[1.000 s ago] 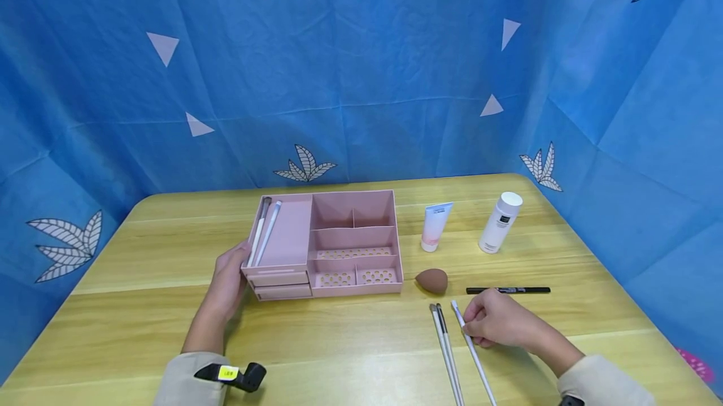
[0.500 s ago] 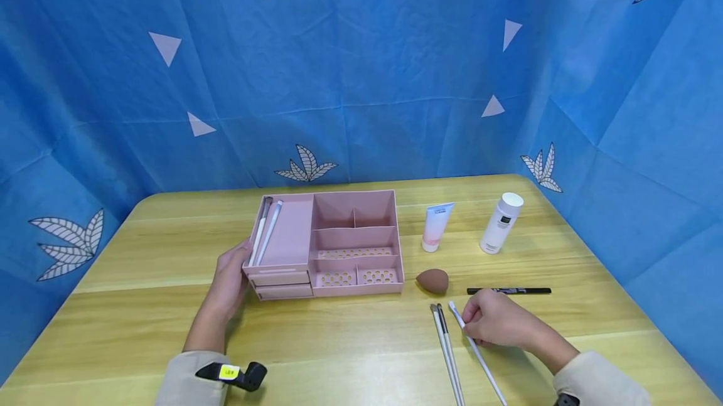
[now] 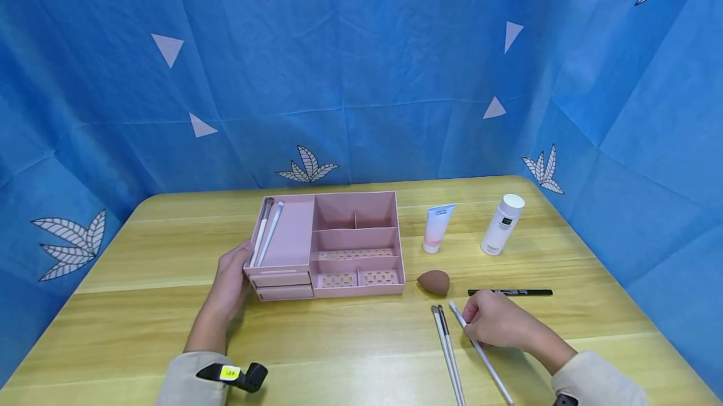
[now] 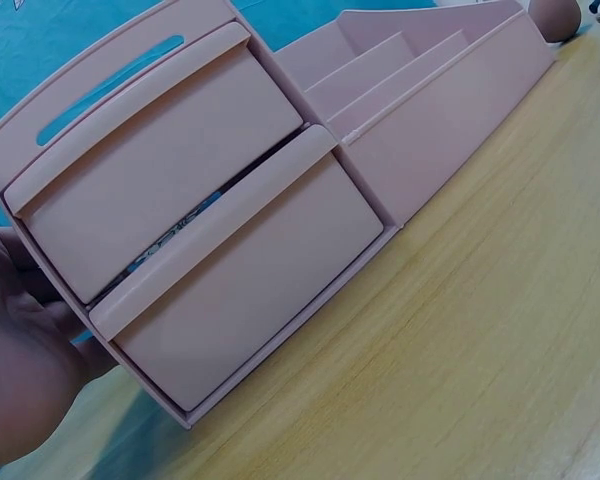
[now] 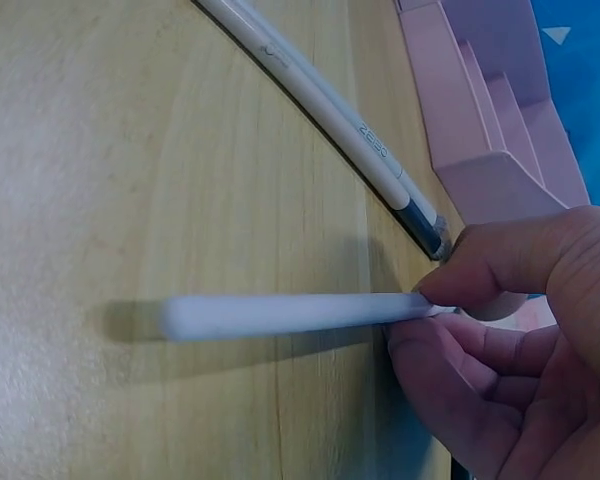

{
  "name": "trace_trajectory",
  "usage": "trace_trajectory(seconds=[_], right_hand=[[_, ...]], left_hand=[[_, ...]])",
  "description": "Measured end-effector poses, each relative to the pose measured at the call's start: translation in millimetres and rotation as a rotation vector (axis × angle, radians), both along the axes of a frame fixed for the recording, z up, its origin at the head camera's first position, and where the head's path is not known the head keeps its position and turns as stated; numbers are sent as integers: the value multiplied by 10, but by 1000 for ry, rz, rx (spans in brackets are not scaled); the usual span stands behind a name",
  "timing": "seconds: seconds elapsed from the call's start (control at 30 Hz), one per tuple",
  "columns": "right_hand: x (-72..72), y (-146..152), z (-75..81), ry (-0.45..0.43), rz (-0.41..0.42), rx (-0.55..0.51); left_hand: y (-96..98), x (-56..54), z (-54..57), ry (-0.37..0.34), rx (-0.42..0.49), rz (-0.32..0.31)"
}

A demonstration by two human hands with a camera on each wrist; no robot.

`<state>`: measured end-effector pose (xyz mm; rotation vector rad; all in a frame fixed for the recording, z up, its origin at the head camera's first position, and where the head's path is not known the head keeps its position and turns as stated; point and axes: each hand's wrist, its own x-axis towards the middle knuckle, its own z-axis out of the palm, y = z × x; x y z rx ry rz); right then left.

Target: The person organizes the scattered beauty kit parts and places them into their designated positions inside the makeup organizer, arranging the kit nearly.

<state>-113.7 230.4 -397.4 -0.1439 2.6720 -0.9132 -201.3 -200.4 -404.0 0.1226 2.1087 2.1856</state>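
Note:
My right hand (image 3: 497, 324) pinches a slim white makeup brush (image 3: 490, 368) between thumb and fingers. In the right wrist view its rounded handle end (image 5: 230, 316) points away from the fingertips, with a shadow on the table beneath. Left of it, two makeup brushes (image 3: 450, 356) with dark ferrules lie side by side. My left hand (image 3: 228, 283) rests against the left side of a pink organizer (image 3: 357, 292), fingers along the side wall and partly hidden behind it in the left wrist view. Two more brushes (image 3: 267, 233) lie on the organizer's left top.
A brown makeup sponge (image 3: 434, 282) sits right of the organizer. Behind it stand a small tube (image 3: 437, 228) and a white bottle (image 3: 501, 225). A black pencil (image 3: 533, 292) lies just beyond my right hand. Blue patterned cloth (image 3: 361, 80) hangs behind the wooden table (image 3: 339, 356).
The handle end of the white brush has swung to the right in my right hand's pinch. My left hand stays at the organizer's side.

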Motion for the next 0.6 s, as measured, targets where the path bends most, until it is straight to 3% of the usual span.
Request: trace_trajectory(seconds=[0.3,0.6], right_hand=[[-31,5,57,-62,-12,-98],[-95,-36,176,-39,-35,-113]], left_hand=[[9,-4,2,-1,-2,5],[1,-4,-14,-6,-30,3]])
